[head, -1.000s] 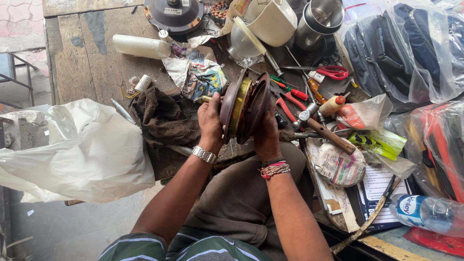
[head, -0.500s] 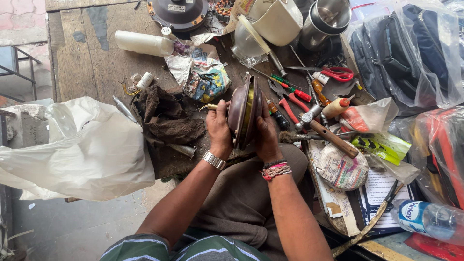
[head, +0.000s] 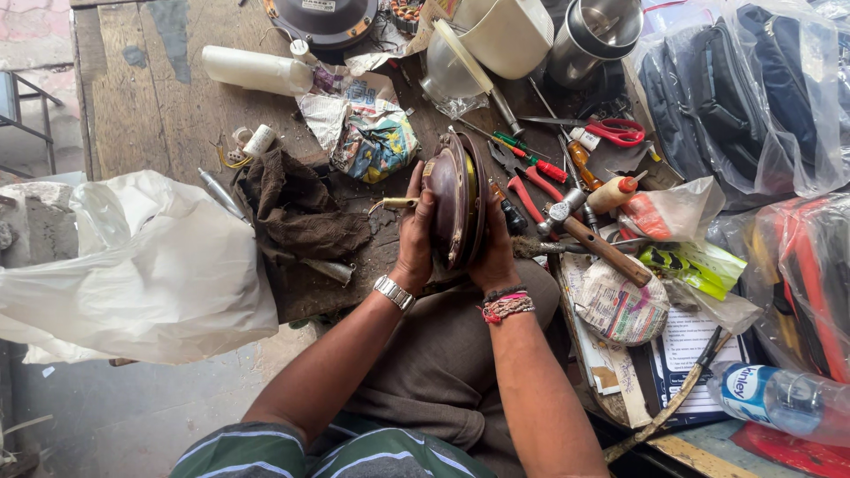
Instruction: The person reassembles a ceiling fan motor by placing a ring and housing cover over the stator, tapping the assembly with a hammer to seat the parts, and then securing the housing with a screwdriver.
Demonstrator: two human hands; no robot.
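Disc: a round brown metal disc (head: 453, 208) stands on edge over the bench (head: 150, 115), held between both hands just above the person's lap; a yellowish rim shows along its right side.
Left hand: the left hand (head: 413, 237) lies flat against the disc's left face, fingers closed together and pointing up — a metal watch (head: 393, 292) sits on the wrist.
Right hand: the right hand (head: 496, 257) cups the disc from the right and below, fingers curled round the far face; how far they wrap I cannot tell. Pink and red bracelets (head: 506, 305) circle the wrist.
Rag: a dark brown rag (head: 297, 212) lies crumpled on the bench, just left of the left hand.
Plastic bag: a big white bag (head: 133, 265) hangs over the bench's left edge, well apart from the disc.
Tools: red-handled pliers (head: 529, 190), screwdrivers (head: 522, 152) and a wooden-handled hammer (head: 589, 237) lie just right of the disc — the hammer's handle runs down and to the right.
Scissors: red-handled scissors (head: 615, 133) rest farther up on the right.
Bottle: a white bottle (head: 252, 69) lies on its side near the bench's far edge.
Paper: crumpled printed paper (head: 376, 142) sits just above the disc.
Bags: dark bags in clear plastic (head: 744, 97) fill the upper right.
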